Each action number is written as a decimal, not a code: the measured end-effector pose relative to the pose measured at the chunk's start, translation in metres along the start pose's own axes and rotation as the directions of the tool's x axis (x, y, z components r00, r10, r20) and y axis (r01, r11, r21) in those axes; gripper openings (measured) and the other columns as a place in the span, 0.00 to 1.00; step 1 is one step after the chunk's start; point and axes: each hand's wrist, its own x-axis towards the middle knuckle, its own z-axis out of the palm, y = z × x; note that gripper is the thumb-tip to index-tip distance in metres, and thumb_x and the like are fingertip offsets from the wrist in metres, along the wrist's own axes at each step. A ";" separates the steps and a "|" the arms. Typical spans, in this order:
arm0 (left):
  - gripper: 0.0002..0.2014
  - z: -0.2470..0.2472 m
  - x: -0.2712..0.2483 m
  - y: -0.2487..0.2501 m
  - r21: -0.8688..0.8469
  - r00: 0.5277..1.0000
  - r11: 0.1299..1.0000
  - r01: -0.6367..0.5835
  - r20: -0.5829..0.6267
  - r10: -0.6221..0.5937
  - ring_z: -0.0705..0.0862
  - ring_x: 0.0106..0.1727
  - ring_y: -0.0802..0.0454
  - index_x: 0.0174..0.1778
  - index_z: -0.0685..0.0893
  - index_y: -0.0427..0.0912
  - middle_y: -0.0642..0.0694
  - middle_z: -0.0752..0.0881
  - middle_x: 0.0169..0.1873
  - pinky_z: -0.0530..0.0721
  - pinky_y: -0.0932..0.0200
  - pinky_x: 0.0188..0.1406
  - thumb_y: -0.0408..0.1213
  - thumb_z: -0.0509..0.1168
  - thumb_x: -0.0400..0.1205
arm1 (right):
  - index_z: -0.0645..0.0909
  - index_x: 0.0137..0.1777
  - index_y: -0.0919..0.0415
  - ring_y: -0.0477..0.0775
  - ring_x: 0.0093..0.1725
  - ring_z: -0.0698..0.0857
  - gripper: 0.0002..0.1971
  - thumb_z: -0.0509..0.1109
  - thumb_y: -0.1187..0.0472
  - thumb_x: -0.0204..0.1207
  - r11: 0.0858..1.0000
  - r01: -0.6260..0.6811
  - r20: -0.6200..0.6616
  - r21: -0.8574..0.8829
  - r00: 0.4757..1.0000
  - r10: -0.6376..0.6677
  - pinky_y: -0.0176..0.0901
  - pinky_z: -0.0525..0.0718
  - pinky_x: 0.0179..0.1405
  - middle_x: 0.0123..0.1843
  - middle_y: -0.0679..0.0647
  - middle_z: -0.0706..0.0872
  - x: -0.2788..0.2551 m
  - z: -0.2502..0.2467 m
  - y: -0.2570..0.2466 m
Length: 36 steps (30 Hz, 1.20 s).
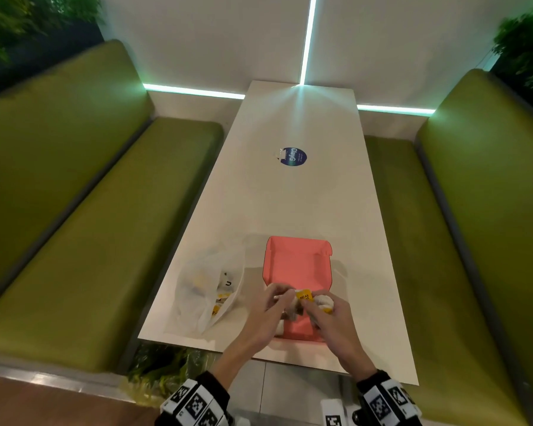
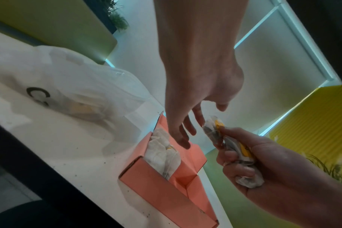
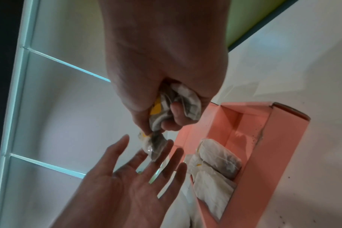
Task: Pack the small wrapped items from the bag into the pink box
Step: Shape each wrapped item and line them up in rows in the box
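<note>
**packrat_42:** So where are we at? I see the open pink cardboard box (image 1: 296, 265) sitting on the white table (image 1: 290, 195) near the person, and the thin white plastic bag (image 1: 203, 287) just to its left.

**tealeaf:** Yeah. The right hand (image 1: 326, 315) is fisted around a bunch of small white paper-wrapped sachets with yellow tags (image 2: 238, 155), fingers curled tight round them. One sachet sticks out from between its thumb and forefinger, held over the near end of the box.

**packrat_42:** And the left hand (image 1: 266, 312)?

**tealeaf:** Empty, fingers straight and spread, right up at that sticking-out sachet. Fingertips (image 3: 169, 144) look like they're touching it or just about to; too blurry to call. My guess is the right hand works as a dispenser and the left peels off one at a time so they go in neat.

**packrat_42:** Anything in the box already?

**tealeaf:** A few packed sachets (image 3: 217, 166) lined up side by side along the left wall, at the near end. The rest of the floor is bare pink, so plenty of room. The bag still shows some yellow through the plastic, so I'd say there's more to fetch.
</note>
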 end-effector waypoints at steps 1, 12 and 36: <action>0.10 -0.001 0.000 -0.001 0.042 0.999 0.998 -0.046 0.021 0.045 0.86 0.47 0.45 0.59 0.83 0.38 0.32 0.86 0.50 0.87 0.53 0.50 0.40 0.64 0.88 | 0.84 0.42 0.66 0.49 0.26 0.73 0.06 0.75 0.64 0.78 1.000 0.005 0.006 -0.005 1.000 -0.005 0.39 0.73 0.25 0.26 0.52 0.79 0.000 0.000 -0.001; 0.03 -0.007 -0.003 0.001 0.123 0.979 0.973 -0.194 -0.038 0.200 0.88 0.41 0.50 0.49 0.85 0.35 0.39 0.88 0.41 0.85 0.61 0.38 0.29 0.67 0.85 | 0.88 0.37 0.53 0.49 0.26 0.75 0.10 0.73 0.64 0.80 0.992 0.085 0.031 -0.091 0.996 -0.082 0.41 0.74 0.26 0.26 0.49 0.80 0.002 -0.003 -0.001; 0.10 -0.009 -0.014 0.002 0.085 0.979 0.977 -0.197 -0.042 0.201 0.88 0.41 0.40 0.54 0.78 0.42 0.42 0.88 0.44 0.88 0.52 0.36 0.31 0.72 0.82 | 0.85 0.41 0.59 0.44 0.27 0.78 0.05 0.74 0.65 0.79 0.976 0.189 -0.046 -0.110 0.980 -0.195 0.38 0.77 0.26 0.28 0.49 0.83 0.003 0.005 -0.007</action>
